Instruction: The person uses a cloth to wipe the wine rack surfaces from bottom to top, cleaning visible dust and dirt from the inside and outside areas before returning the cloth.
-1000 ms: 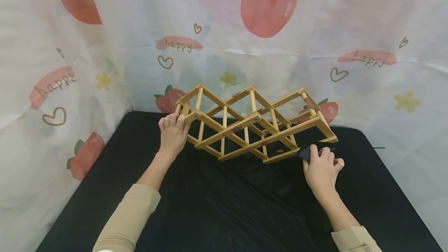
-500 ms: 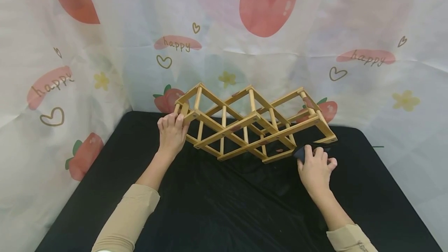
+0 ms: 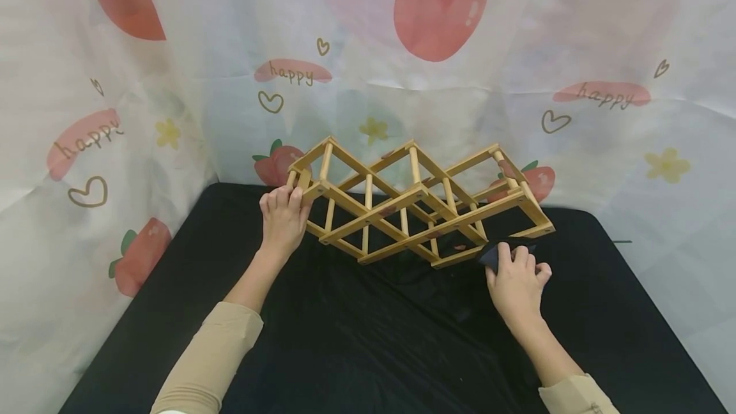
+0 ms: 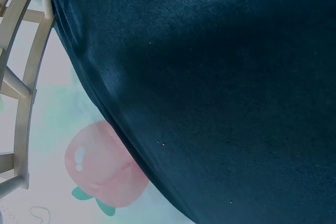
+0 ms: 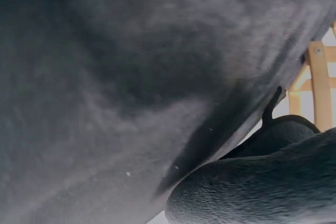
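A folding wooden wine rack [image 3: 397, 206] with a lattice of slats and round dowels stands on the black-covered table. My left hand [image 3: 282, 219] grips its left end, fingers over the end slat. At the lower right corner of the rack, my right hand [image 3: 519, 286] holds a dark blue cloth [image 3: 490, 255] bunched under its fingers. That cloth lies right by the lowest right slat and is mostly covered by the hand. In the right wrist view, the rack's slats [image 5: 318, 85] show beyond the hand. The left wrist view catches the rack's curved-looking slats [image 4: 23, 124] at its left edge.
The black tablecloth [image 3: 374, 337] is wrinkled in the middle and carries small specks. Behind and to the left hangs a pale curtain [image 3: 356, 24] printed with fruit, hearts and flowers, close behind the rack. The table's rounded back corner [image 3: 586, 217] lies right of the rack.
My right hand has slid a little to the left with the cloth, along the rack's lower right corner. The left hand and the rack hold their place.
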### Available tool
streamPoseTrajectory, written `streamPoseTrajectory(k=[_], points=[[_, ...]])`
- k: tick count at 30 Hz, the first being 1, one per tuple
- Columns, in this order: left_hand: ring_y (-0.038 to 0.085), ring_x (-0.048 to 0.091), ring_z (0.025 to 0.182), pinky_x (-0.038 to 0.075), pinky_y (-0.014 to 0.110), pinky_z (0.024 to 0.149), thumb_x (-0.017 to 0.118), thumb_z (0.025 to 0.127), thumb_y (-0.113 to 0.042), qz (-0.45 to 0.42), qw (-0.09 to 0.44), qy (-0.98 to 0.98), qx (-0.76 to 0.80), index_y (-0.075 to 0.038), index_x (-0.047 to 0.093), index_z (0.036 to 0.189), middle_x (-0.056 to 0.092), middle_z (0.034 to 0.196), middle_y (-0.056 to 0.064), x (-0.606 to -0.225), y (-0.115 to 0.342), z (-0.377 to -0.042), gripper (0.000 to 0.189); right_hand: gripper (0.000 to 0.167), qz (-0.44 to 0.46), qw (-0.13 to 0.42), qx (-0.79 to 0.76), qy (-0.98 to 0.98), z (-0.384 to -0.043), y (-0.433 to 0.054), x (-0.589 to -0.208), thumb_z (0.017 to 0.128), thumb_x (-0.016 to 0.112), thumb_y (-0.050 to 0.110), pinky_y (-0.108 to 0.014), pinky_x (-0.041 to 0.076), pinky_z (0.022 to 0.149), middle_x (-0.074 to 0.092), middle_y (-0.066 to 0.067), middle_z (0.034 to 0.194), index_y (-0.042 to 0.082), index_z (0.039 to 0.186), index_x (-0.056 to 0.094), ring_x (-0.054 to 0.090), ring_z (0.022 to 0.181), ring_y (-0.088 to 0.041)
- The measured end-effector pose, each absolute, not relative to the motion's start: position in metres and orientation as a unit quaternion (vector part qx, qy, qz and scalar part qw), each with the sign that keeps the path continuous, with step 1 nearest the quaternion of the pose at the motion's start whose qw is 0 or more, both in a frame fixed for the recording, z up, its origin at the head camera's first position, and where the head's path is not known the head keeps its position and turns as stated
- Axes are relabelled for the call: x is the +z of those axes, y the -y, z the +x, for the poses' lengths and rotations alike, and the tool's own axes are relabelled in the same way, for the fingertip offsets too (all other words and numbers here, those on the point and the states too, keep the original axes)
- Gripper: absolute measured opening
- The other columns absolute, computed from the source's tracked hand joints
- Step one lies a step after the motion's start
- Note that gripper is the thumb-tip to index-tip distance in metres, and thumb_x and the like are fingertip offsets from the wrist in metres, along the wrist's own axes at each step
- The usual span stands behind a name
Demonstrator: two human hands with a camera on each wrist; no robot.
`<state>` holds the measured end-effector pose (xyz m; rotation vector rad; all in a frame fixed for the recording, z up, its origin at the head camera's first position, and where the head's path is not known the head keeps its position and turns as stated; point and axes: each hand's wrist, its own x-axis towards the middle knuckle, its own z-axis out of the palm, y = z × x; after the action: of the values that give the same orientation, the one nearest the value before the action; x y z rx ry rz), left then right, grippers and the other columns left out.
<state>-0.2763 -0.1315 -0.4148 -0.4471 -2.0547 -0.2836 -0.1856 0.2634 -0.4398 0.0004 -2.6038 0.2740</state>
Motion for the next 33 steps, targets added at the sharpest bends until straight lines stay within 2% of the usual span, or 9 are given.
streamPoseTrajectory(k=[12, 16, 24, 33], points=[[0.031, 0.033, 0.088, 0.022, 0.044, 0.076, 0.034, 0.098, -0.036, -0.187, 0.490, 0.843, -0.122, -0.006, 0.037, 0.101, 0.035, 0.097, 0.013, -0.414, 0.131, -0.276, 0.030, 0.031, 0.018, 0.386, 0.138, 0.912, -0.171, -0.250, -0.420, 0.077, 0.058, 0.013, -0.057, 0.018, 0.076, 0.044, -0.026, 0.088, -0.005, 0.099, 0.047, 0.041, 0.077, -0.043], [0.031, 0.033, 0.088, 0.022, 0.044, 0.077, 0.043, 0.096, -0.032, -0.189, 0.486, 0.844, -0.125, -0.006, 0.037, 0.101, 0.035, 0.097, 0.013, -0.414, 0.131, -0.275, 0.027, 0.031, 0.027, 0.408, 0.145, 0.901, -0.171, -0.241, -0.416, 0.078, 0.056, 0.016, -0.057, 0.018, 0.075, 0.044, -0.025, 0.087, -0.006, 0.097, 0.047, 0.041, 0.076, -0.042], [0.031, 0.033, 0.088, 0.023, 0.044, 0.076, 0.049, 0.094, -0.029, -0.188, 0.483, 0.846, -0.122, -0.006, 0.037, 0.101, 0.035, 0.097, 0.013, -0.415, 0.132, -0.276, 0.027, 0.032, 0.029, 0.429, 0.173, 0.886, -0.176, -0.221, -0.414, 0.075, 0.061, 0.012, -0.056, 0.019, 0.076, 0.046, -0.024, 0.086, -0.006, 0.097, 0.048, 0.043, 0.075, -0.040], [0.030, 0.033, 0.088, 0.023, 0.044, 0.076, 0.028, 0.099, -0.038, -0.180, 0.487, 0.847, -0.115, -0.006, 0.037, 0.101, 0.035, 0.096, 0.013, -0.415, 0.131, -0.276, 0.034, 0.032, 0.031, 0.435, 0.186, 0.880, -0.185, -0.203, -0.413, 0.075, 0.062, 0.011, -0.056, 0.021, 0.073, 0.047, -0.023, 0.087, -0.006, 0.098, 0.048, 0.044, 0.074, -0.039]])
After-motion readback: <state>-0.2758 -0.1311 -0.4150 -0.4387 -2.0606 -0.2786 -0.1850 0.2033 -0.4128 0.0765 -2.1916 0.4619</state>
